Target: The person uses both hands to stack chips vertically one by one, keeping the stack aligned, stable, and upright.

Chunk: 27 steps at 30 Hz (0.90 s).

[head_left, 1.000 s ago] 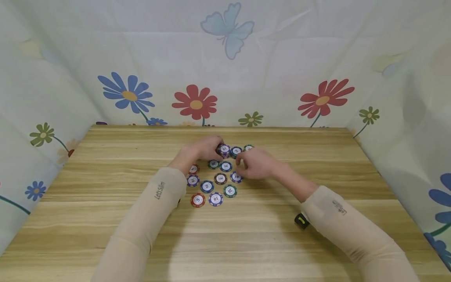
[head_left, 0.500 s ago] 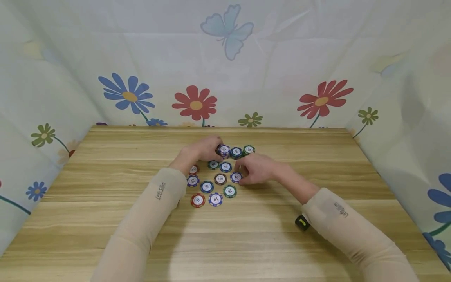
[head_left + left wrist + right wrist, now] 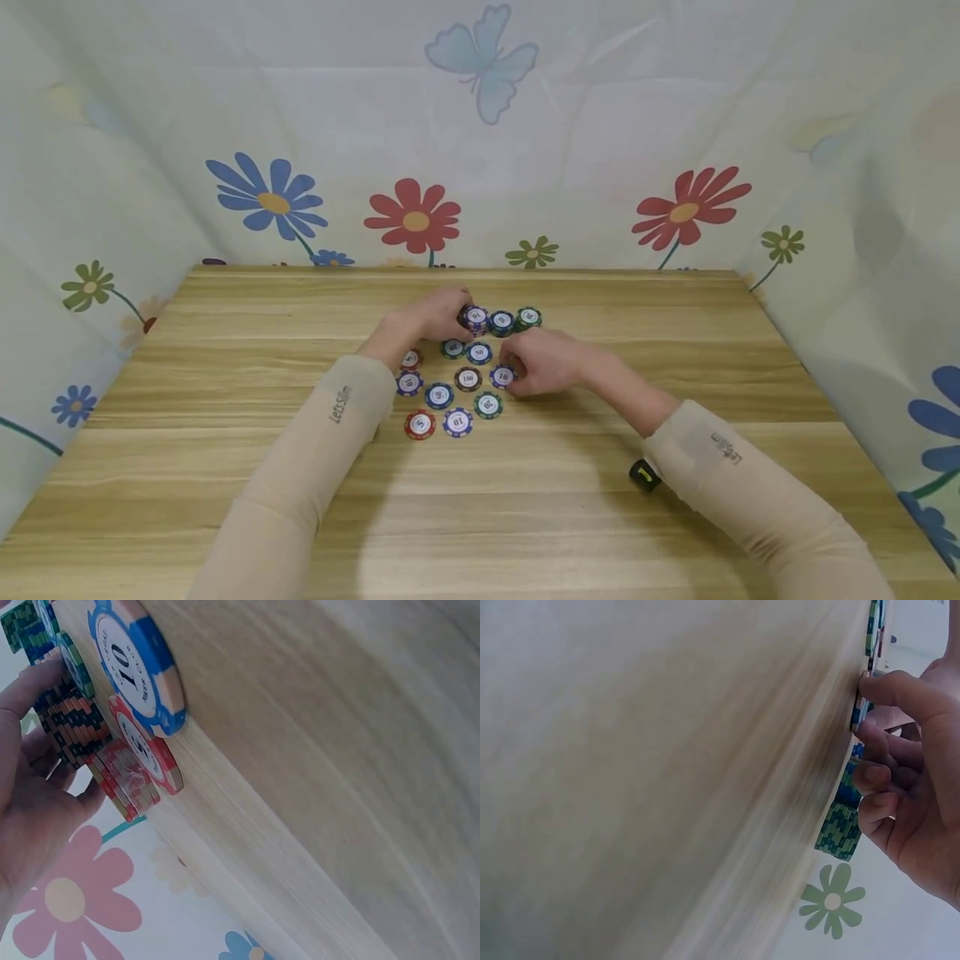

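In the head view my left hand (image 3: 438,317) grips the side of a stack of purple-rimmed poker chips (image 3: 476,317) marked 10, thumb in front and fingers behind. My right hand (image 3: 551,358) pinches a single purple-rimmed poker chip (image 3: 501,377), also marked 10, by its edge; thumb and index finger (image 3: 900,694) meet it in the right wrist view. To the right of the gripped stack stand a blue stack (image 3: 502,322) and a green stack (image 3: 529,317). The left wrist view shows a black stack (image 3: 75,724) and a red stack (image 3: 124,780) by the left hand.
Several loose chips lie flat in front of the stacks, among them a black 100 chip (image 3: 468,379), a green 20 chip (image 3: 488,405) and a red 5 chip (image 3: 420,425). A small black object with a yellow mark (image 3: 645,475) lies beside the right sleeve. Flowered cloth surrounds the wooden table (image 3: 480,517).
My right hand has come down slightly toward me from beside the blue and green stacks, and its thumb and finger have closed on the 10 chip. The left hand stays at its stack.
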Available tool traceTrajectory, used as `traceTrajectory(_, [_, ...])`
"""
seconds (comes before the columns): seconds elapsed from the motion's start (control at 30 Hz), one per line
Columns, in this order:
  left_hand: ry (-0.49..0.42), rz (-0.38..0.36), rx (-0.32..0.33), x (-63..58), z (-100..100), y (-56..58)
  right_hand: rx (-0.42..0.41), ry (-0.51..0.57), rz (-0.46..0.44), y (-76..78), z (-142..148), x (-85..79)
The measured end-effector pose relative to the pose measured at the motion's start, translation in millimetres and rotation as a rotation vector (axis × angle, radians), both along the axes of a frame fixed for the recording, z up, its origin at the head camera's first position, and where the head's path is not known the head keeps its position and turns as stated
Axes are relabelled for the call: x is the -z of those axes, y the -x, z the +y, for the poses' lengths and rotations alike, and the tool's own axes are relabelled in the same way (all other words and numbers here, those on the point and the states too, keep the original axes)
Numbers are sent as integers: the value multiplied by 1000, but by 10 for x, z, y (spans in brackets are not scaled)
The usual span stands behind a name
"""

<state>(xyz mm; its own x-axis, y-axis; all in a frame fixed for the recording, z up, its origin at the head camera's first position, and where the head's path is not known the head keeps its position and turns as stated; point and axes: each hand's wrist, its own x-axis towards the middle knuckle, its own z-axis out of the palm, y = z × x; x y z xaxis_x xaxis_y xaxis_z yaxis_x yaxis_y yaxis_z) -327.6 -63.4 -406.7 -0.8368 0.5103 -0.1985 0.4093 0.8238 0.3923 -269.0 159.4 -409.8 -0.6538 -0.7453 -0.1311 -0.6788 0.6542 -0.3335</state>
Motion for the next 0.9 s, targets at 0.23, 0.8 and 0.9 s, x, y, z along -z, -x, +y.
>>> traceTrajectory(0.23, [14,17,30,-8,1,20,23,-9,37,5,7,-6])
traceTrajectory(0.8, [-1,31,57,-5,-25,22,247,146,91,122,-137,-104])
traceTrajectory(0.9, [-5,33,58,-6,-30,19,266,159,118,160,-189,-83])
